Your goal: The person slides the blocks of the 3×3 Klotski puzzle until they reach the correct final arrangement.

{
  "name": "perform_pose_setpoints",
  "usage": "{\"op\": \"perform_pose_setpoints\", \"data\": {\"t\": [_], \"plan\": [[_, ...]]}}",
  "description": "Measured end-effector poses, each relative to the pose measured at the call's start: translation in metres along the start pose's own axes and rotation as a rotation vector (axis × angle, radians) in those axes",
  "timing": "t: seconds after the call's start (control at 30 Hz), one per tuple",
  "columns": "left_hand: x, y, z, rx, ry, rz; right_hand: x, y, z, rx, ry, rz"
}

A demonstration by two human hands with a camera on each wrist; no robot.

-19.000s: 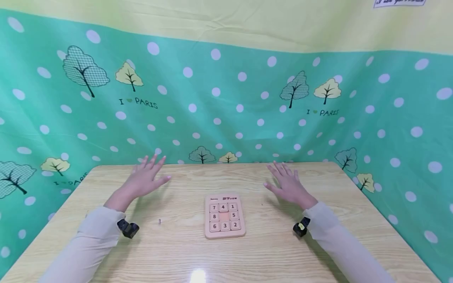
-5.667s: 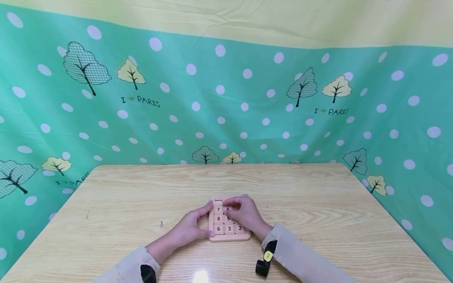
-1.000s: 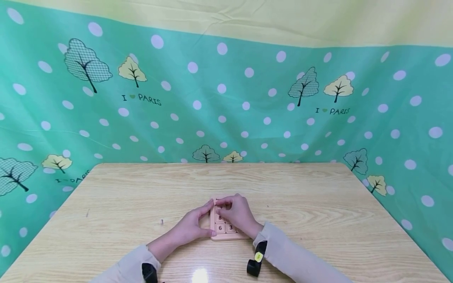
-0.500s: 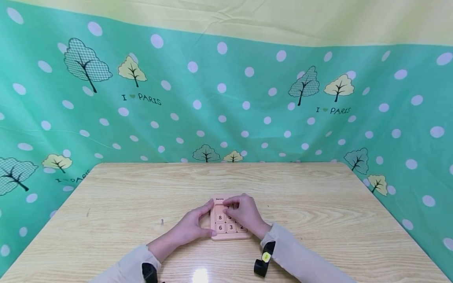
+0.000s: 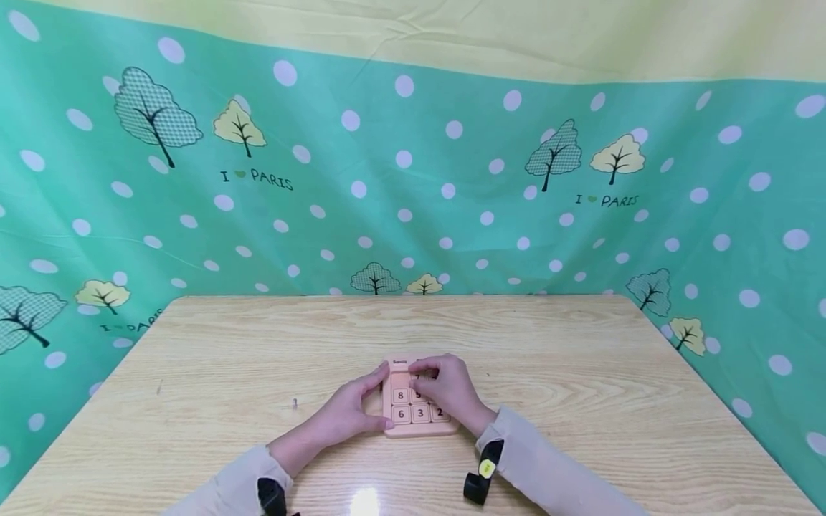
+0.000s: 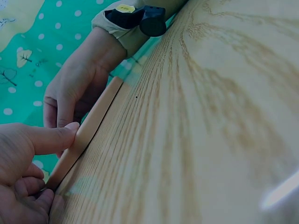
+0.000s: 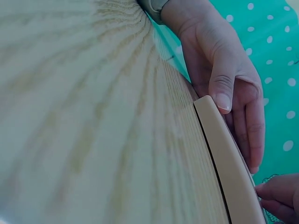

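Note:
A pink number sliding puzzle [image 5: 419, 431] lies flat on the wooden table in the head view. My left hand [image 5: 343, 416] holds its left side, thumb at the near corner and fingers at the far one. Over the upper right of the board, my right hand [image 5: 452, 393] has thumb and index finger on the 7 tile [image 5: 418, 376] in the top row's middle. The top-left slot is bare. Tiles 8, 5, 6, 3 and 2 show; the right hand hides the upper right ones. Both wrist views show the puzzle's side edge [image 6: 88, 126] close to the tabletop.
The wooden table [image 5: 258, 344] stretches around the board on all sides. A small dark mark [image 5: 295, 403] shows left of it. Behind hangs a green dotted curtain [image 5: 323, 165]. Each wrist wears a black camera [image 5: 476, 489].
Since one second ago, the 7 tile has slid right from the top-left slot, and my right hand has moved right with it. My left hand has stayed in place at the puzzle's side.

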State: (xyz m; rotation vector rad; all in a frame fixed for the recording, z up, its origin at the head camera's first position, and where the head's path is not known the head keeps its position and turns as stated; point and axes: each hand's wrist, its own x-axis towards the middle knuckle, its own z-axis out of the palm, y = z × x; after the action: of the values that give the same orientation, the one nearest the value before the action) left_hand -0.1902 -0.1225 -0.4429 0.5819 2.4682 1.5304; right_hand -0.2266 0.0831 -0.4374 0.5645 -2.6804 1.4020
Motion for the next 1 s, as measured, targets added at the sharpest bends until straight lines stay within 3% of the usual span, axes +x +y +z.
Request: {"op": "perform_pose_setpoints", "data": {"t": [0.53, 1.0], "plan": [[-0.001, 0.001, -0.002, 0.007, -0.007, -0.007, -0.012, 0.0, -0.003, 0.096, -0.119, 0.004], [-0.001, 0.001, -0.001, 0.025, -0.01, 0.001, -0.009, 0.003, -0.003, 0.062, -0.168, -0.018]]}}
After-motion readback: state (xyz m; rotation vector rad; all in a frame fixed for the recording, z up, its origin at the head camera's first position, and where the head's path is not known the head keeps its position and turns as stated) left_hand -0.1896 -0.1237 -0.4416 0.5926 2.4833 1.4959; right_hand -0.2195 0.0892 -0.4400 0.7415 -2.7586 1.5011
